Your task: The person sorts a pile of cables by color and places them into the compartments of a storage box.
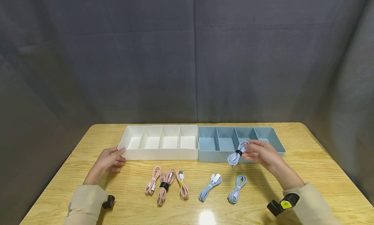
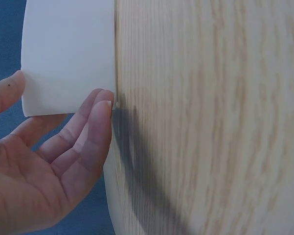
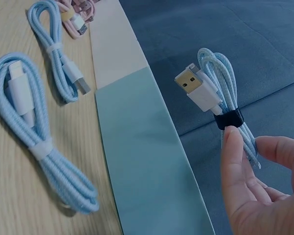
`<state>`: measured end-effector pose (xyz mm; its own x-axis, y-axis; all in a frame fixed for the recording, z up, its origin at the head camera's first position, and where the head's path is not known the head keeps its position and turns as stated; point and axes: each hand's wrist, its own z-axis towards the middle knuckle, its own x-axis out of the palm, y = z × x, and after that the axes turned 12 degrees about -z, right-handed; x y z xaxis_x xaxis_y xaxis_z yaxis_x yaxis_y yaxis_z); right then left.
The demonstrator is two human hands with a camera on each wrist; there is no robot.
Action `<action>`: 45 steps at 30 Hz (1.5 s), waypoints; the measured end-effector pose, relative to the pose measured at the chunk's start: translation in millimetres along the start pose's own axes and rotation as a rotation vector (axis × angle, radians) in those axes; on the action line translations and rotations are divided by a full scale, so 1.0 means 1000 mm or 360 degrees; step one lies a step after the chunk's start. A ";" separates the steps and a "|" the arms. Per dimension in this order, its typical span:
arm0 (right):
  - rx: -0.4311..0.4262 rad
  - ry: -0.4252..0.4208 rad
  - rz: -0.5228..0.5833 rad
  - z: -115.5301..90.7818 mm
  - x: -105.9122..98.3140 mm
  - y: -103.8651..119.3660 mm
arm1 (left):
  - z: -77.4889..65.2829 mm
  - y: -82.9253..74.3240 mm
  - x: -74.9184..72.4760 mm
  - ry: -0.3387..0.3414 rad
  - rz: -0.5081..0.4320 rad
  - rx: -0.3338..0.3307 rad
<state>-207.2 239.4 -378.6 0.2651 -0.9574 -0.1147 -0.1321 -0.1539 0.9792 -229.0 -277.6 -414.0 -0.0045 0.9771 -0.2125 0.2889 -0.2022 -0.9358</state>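
My right hand (image 1: 260,152) pinches a coiled light-blue USB cable (image 3: 220,88) between thumb and fingers, near its black strap. In the head view this coil hangs over the front wall of the blue divided box (image 1: 216,156). To its left, end to end with it, stands the white divided box (image 1: 163,154). My left hand (image 1: 108,160) holds the left front corner of the white box, the thumb at the rim and fingers bent round the end. Two more light-blue coils, a left one (image 1: 210,186) and a right one (image 1: 237,189), lie before the blue box.
Three pink coiled cables lie before the white box: one on the left (image 1: 153,180), a thicker one with a black strap (image 1: 165,187), and one with a yellow band (image 1: 182,185). Everything stands on a wooden table (image 1: 134,215). A dark curtain (image 1: 146,56) hangs behind.
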 end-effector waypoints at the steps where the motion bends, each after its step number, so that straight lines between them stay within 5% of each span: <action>1: -0.0001 -0.0002 0.0015 0.001 0.001 0.001 | 0.000 0.000 0.000 0.0002 -0.0003 0.0000; 45: 0.0007 -0.0144 0.0115 0.062 0.034 0.019 | 0.001 0.000 0.000 0.0000 0.0006 -0.0014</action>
<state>-259.8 188.3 -373.9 0.1676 -0.9841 -0.0589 -0.1520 -0.0848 0.9847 -229.6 -277.8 -414.1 -0.0036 0.9763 -0.2162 0.2976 -0.2053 -0.9324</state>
